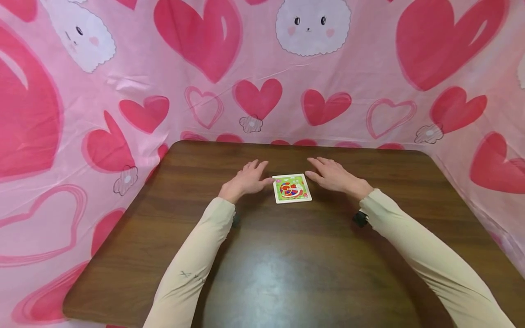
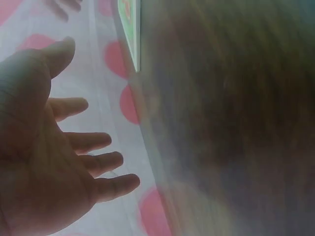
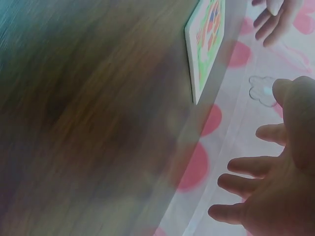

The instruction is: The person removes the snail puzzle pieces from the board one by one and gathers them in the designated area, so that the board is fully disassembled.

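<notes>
Here, starting at the left, pink fabric (image 1: 102,86) printed with red hearts hangs beside the table (image 1: 135,255), a dark wood-grained top with rounded corners, and continues behind it. A cream left sleeve (image 1: 188,259) reaches inward, a small dark object (image 1: 235,220) showing at its cuff. From it extends the left hand (image 1: 248,179), palm inward, its fingers apart and fairly straight, holding nothing; its thumb overlaps the board's edge in the head view, but the left wrist view shows a gap. Next, between the hands, a square picture board (image 1: 292,188) lies flat on the table, white-bordered, with a red, blue and yellow spiral on green. Just beside its right edge is the right hand (image 1: 333,175), likewise spread and holding nothing. Farther right come a black wrist device (image 1: 360,219) and the cream right sleeve (image 1: 422,246).
</notes>
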The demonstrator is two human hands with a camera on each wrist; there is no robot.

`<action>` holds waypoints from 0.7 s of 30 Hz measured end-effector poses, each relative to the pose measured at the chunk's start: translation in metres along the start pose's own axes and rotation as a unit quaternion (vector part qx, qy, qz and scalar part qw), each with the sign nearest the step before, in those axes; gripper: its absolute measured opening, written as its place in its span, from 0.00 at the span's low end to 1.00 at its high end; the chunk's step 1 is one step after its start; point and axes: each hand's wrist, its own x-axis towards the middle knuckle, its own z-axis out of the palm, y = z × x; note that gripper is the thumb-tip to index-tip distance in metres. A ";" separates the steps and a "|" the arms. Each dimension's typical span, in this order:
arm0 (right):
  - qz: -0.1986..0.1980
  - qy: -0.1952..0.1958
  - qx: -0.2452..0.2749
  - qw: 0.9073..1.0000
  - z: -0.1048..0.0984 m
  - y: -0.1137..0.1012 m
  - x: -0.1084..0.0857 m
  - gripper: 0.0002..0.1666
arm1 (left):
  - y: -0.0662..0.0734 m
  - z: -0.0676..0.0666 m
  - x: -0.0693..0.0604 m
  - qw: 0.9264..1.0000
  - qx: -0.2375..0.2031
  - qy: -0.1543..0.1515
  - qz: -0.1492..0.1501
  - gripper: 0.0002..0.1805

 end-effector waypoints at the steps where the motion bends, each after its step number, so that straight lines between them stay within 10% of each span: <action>1: -0.002 -0.001 0.003 1.000 0.000 -0.003 0.001 0.38 | 0.002 0.001 0.001 1.000 0.001 -0.004 0.000 0.42; 21: -0.033 0.015 0.069 0.997 0.023 -0.032 0.023 0.31 | 0.021 0.022 -0.007 0.996 0.041 -0.076 0.011 0.43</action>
